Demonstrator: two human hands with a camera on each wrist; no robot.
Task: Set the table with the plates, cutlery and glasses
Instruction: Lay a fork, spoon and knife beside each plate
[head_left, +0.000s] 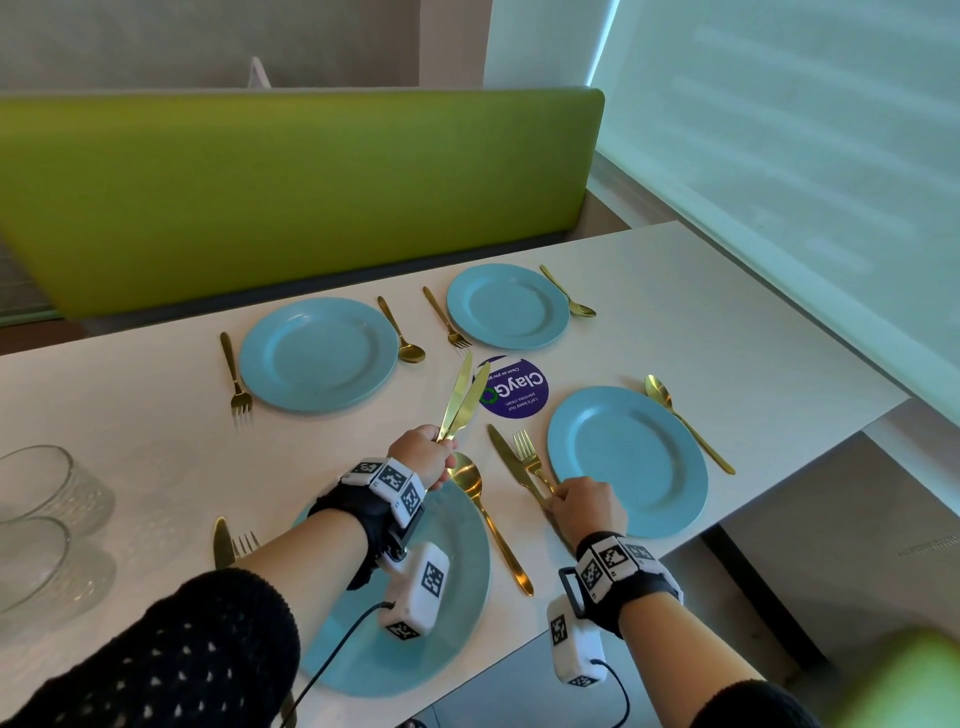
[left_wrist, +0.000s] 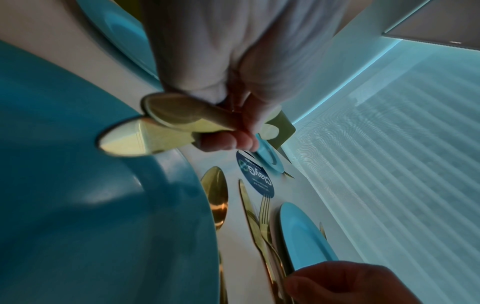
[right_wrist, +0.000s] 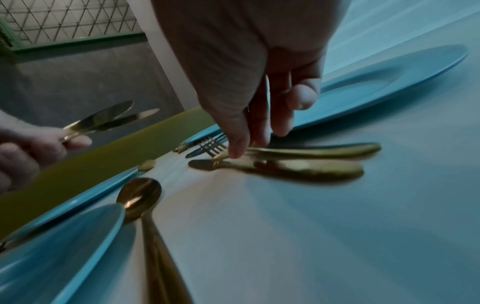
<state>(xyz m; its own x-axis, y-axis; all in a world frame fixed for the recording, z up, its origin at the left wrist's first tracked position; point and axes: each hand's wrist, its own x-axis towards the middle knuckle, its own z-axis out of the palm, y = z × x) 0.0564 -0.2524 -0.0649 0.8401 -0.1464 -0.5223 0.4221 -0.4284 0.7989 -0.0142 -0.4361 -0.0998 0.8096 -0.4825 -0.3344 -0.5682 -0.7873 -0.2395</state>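
Observation:
My left hand (head_left: 441, 447) grips two gold knives (head_left: 462, 400) by their handles and holds them up over the table, blades pointing away; the handle ends (left_wrist: 166, 115) stick out below the fist. My right hand (head_left: 558, 499) rests with straight fingers (right_wrist: 236, 152) on the fork (head_left: 530, 457) that lies beside a gold knife (head_left: 511, 467), just left of the near right blue plate (head_left: 626, 460). The near left plate (head_left: 452, 571) lies under my left wrist, with a spoon (head_left: 478, 499) to its right. Two stacked glasses (head_left: 47, 488) stand at the far left.
Two more blue plates (head_left: 317, 356) (head_left: 506, 306) sit on the far side, each with a fork and a spoon. A purple round sticker (head_left: 514, 387) marks the table's middle. A knife (head_left: 223, 543) and fork lie left of the near plate. A green bench back (head_left: 311, 197) runs behind.

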